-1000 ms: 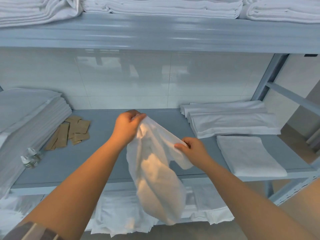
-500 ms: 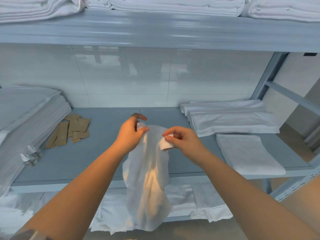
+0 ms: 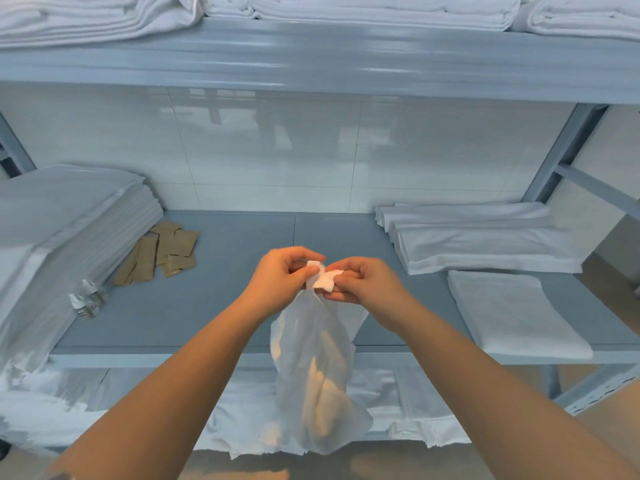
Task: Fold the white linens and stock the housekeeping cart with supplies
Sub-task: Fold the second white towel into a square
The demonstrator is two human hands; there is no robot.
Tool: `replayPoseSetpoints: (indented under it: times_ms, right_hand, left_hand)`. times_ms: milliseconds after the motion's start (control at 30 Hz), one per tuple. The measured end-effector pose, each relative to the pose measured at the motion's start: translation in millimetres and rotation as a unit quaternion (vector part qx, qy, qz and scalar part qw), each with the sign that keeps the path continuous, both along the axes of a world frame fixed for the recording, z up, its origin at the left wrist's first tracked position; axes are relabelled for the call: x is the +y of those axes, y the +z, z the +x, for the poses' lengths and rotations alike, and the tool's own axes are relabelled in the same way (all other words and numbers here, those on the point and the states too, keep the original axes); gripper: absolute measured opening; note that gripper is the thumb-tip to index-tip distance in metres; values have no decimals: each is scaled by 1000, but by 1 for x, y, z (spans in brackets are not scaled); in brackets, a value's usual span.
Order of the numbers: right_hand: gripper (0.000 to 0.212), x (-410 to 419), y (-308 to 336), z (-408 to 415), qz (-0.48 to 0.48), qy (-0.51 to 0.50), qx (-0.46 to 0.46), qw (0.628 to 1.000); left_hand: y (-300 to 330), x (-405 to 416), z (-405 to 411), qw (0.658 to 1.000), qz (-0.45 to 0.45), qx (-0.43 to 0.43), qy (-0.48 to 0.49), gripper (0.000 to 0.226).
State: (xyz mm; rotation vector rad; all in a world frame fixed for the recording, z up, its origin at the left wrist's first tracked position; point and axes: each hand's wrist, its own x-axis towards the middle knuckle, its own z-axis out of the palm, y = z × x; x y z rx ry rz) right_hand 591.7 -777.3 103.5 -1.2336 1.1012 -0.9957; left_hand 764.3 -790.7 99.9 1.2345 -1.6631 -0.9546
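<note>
Here, a grey metal shelving unit [image 3: 214, 306] fills the view, seen from above and in front. Its top shelf carries rows of folded white linens [image 3: 346, 8]. On the middle shelf, a tall stack of folded sheets [image 3: 69, 230] sits at the far left, with a scatter of brown paper packets [image 3: 162, 251] just beside it and a few small clear bottles [image 3: 86, 301] at the stack's near edge. At the right, a lower stack of folded linens [image 3: 478, 237] lies toward the far side, with a single folded towel [image 3: 512, 313] near the shelf's front edge. More loose white fabric lies on the shelf below.

Two bare forearms reach forward from the bottom of the view and meet over the middle of the shelf. The left hand [image 3: 280, 282] and right hand [image 3: 367, 285] are almost touching, each pinching a top corner of one white cloth [image 3: 315, 368] between thumb and fingers. The two pinched corners sit together between the hands.

From this grip the cloth hangs straight down, its long axis vertical, bunched and narrow, its lower end reaching below the front edge of the middle shelf. Both hands are equally near the cloth, one on each side. Judging from this, the fold likely depends on drawing the hands apart, left and right, to spread the top edge flat.
</note>
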Motion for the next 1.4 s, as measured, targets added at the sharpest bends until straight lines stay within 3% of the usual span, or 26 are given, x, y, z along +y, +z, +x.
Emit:
replayPoseSetpoints:
  times_ms: [267,400,467,533,667,900,1067,1200,1400]
  right_hand:
    - [13,1,1,2,63,-24,-48,997]
    - [19,-1,1,-1,13,-17,77,997]
    - [16,-5,0,-6,-82,-28,199,976]
    - [11,-8,1,-12,-166,17,263,950]
    - [13,-4,-3,-16,-154,134,173,964]
    - [22,5,-4,2,-196,113,73,971]
    - [23,13,-10,22,-255,77,112,957]
    - [19,18,-20,25,-272,76,120,952]
    - [33,20,-63,-4,-252,97,233,934]
  left_hand:
    - [-9,12,-3,998,-2,3,-69,23]
    - [-9,10,-7,996,-58,-61,-23,5]
    - [-5,10,-6,998,-43,-44,-28,2]
    - [2,11,-2,998,-28,-23,-45,3]
    - [24,9,9,993,-18,-58,-102,4]
    - [50,25,31,974,-77,-196,-89,15]
    - [54,42,34,888,-145,-431,-63,15]
    - [58,54,36,876,-183,-446,0,19]
    - [61,60,36,869,-222,-431,104,19]
